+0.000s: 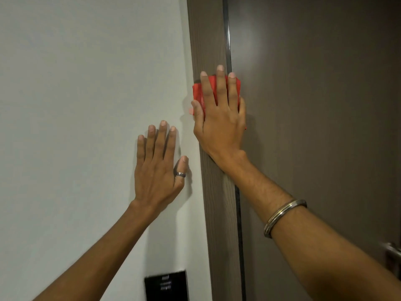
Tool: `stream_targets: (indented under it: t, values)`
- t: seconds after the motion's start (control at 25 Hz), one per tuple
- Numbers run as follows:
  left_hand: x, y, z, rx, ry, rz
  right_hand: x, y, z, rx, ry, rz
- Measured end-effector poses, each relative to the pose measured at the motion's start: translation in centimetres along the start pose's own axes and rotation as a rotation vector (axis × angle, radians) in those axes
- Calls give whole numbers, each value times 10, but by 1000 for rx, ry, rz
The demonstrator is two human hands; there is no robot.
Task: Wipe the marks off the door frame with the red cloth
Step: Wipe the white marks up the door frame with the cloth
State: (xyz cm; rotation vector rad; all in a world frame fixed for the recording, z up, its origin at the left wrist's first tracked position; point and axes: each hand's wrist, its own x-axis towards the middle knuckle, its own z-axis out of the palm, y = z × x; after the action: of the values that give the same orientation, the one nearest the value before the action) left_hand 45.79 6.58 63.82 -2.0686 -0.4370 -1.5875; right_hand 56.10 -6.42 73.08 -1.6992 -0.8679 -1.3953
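Observation:
The brown wood-grain door frame point(208, 40) runs top to bottom through the middle of the view. My right hand point(219, 120) lies flat on it with fingers spread, pressing the folded red cloth point(198, 94) against the frame. The cloth shows only around and between my fingers; the rest is hidden under my palm. My left hand point(159, 166) rests flat and empty on the white wall point(86, 105) just left of the frame, a ring on its thumb. I make out no marks on the visible frame.
The dark brown door point(325, 105) fills the right side, with a metal handle point(392, 253) at the lower right edge. A black wall panel point(166, 285) sits low on the wall beside the frame. A metal bangle point(282, 216) circles my right forearm.

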Motion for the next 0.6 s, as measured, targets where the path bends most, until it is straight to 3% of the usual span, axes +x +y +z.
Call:
stream_targets:
  t: [0.36, 0.6]
  values:
    - [-91, 34, 12, -23, -114, 11, -162, 23, 3, -22, -127, -13]
    - [-145, 56, -5, -77, -286, -93, -265, 45, -10, -36, -389, -50]
